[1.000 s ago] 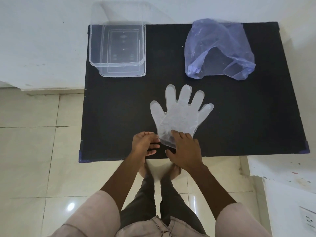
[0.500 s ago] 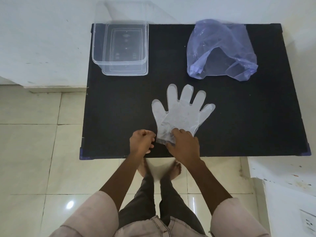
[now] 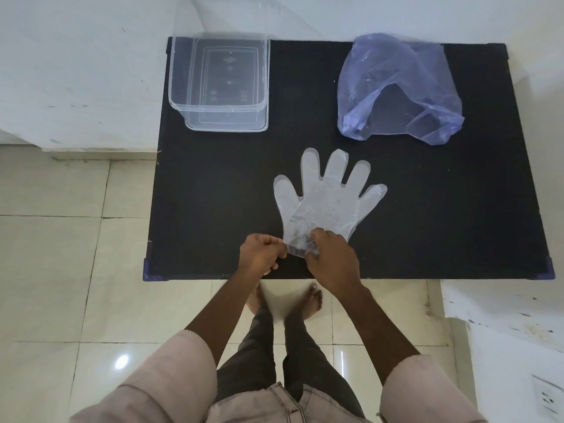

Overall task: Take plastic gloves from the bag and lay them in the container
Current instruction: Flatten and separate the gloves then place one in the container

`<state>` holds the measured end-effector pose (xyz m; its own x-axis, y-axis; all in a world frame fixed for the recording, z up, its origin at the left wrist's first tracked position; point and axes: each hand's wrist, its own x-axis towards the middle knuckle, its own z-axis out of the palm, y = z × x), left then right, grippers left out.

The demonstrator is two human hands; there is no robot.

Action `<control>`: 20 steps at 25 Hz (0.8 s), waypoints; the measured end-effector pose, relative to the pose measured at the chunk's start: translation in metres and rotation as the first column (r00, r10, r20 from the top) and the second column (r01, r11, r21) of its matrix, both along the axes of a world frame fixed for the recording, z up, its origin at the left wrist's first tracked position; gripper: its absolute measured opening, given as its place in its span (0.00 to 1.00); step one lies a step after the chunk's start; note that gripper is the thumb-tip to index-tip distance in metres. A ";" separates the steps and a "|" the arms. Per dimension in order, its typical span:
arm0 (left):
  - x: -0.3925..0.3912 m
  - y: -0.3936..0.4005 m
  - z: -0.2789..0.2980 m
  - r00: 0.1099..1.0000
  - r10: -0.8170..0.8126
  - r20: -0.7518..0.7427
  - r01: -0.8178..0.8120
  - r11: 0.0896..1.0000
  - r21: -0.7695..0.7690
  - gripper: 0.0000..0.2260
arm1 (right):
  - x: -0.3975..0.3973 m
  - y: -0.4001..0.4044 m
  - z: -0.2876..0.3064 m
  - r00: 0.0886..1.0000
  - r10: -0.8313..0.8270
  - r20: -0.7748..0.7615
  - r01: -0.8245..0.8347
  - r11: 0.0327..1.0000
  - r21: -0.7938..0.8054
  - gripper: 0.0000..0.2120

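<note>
Both hands were pinching the glove (image 3: 323, 206) cuff, left hand (image 3: 262, 254) and right hand (image 3: 331, 259) close together; container (image 3: 219, 83) and bag (image 3: 396, 87) sat well beyond them.

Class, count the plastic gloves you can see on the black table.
1: the glove lies flat mid-table, cuff pinched by both hands. More may be stacked under it or hidden in the bag.

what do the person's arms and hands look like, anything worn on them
Both hands are bare: no rings, watch or wristband show on the left hand or the right hand. The forearms are uncovered too. Pale pinkish short sleeves end near the elbows, the left sleeve and the right sleeve both loose and plain, with no print.
</note>
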<state>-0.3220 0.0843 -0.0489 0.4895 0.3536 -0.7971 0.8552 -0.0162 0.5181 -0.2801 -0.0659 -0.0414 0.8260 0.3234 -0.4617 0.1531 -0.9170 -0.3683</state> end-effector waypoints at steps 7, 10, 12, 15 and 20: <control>0.004 0.000 0.000 0.992 0.018 0.122 -0.017 1.000 -0.010 0.06 | 0.001 0.000 -0.001 1.000 -0.018 0.005 0.018 1.000 0.019 0.19; 0.006 -0.002 0.000 0.980 0.018 0.199 -0.011 0.999 -0.037 0.09 | 0.001 0.002 -0.001 1.000 0.004 -0.008 -0.004 1.000 0.005 0.22; 0.007 -0.002 -0.001 0.973 0.004 0.233 0.004 0.999 -0.035 0.11 | 0.003 0.007 0.001 1.000 -0.002 -0.021 0.001 1.000 -0.015 0.24; 0.007 -0.003 -0.005 0.968 -0.028 0.250 0.027 1.000 0.008 0.12 | 0.007 0.013 0.001 0.999 -0.048 -0.012 0.048 0.998 -0.036 0.24; 0.006 -0.004 -0.009 0.968 -0.050 0.246 0.045 0.999 0.025 0.10 | 0.013 0.018 -0.001 0.992 -0.128 0.002 0.128 0.992 -0.021 0.18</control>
<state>-0.3159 0.0800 -0.0576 0.6866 0.3393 -0.6430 0.6992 -0.0654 0.7120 -0.2670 -0.0478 -0.0422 0.8604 0.2054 -0.4664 0.0347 -0.9367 -0.3485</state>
